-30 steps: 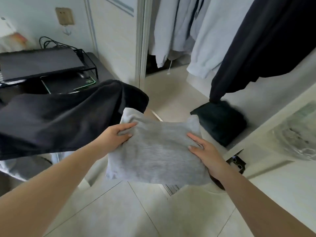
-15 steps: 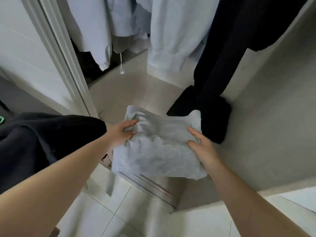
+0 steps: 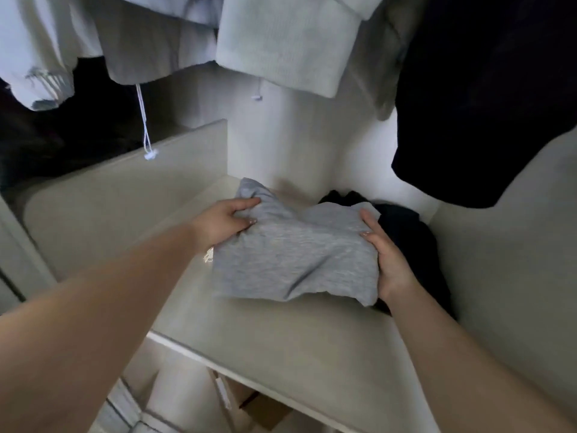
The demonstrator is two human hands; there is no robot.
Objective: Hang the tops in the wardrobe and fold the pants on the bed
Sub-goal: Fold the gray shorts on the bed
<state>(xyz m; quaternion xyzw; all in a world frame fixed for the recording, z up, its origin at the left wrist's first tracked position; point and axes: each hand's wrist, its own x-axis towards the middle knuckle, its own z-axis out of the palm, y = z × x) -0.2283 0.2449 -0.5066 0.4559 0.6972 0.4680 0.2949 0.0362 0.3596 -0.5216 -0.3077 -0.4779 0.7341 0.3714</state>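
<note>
folded grey garment (image 3: 293, 254) gripped between left hand (image 3: 223, 223) and right hand (image 3: 388, 260).

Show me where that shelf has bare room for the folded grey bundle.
Bare shelf runs from the front edge up to the grey bundle, and on the left beside the raised side panel. The back right corner is crowded: a black folded pile sits there under a hanging black garment.

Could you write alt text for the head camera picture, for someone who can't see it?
Two bare hands, left hand and right hand, grip a folded grey garment by its sides over a pale wardrobe shelf, beside a dark folded garment. Pale tops and a black top hang above.
</note>
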